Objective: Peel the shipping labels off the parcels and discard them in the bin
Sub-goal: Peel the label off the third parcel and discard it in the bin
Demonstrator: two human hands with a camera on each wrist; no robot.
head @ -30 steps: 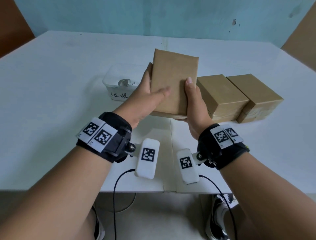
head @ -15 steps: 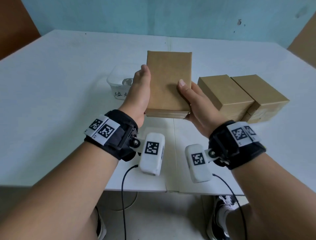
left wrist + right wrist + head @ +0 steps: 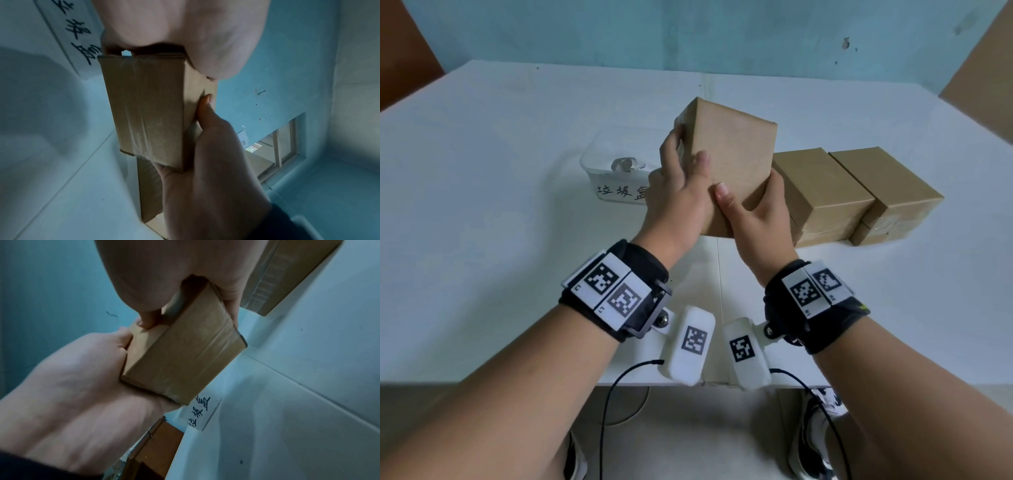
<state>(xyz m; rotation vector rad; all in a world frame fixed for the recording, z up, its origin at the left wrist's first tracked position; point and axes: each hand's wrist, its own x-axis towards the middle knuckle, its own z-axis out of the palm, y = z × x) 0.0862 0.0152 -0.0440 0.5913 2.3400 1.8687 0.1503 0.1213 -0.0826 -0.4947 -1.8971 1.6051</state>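
Note:
I hold a brown cardboard parcel point(image 3: 736, 161) above the table, tilted with one corner up. My left hand point(image 3: 681, 192) grips its left side, thumb on the near face and fingers round the far edge. My right hand point(image 3: 756, 212) grips the lower right corner, thumb on the near face. The taped end of the parcel point(image 3: 148, 110) shows in the left wrist view, and the same parcel point(image 3: 185, 356) fills the right wrist view. No label shows on any visible face. The clear plastic bin point(image 3: 616, 171) with handwritten characters stands behind my left hand, with crumpled white paper inside.
Two more brown parcels point(image 3: 822, 192) point(image 3: 887, 192) lie side by side on the white table point(image 3: 482, 205), just right of the held one. A teal wall stands behind the table. Cables hang from my wrist cameras over the near edge.
The parcel has been turned from flat-faced toward me to tilted with a corner up. My left thumb has come back onto the near face and my right hand has slid to the lower corner.

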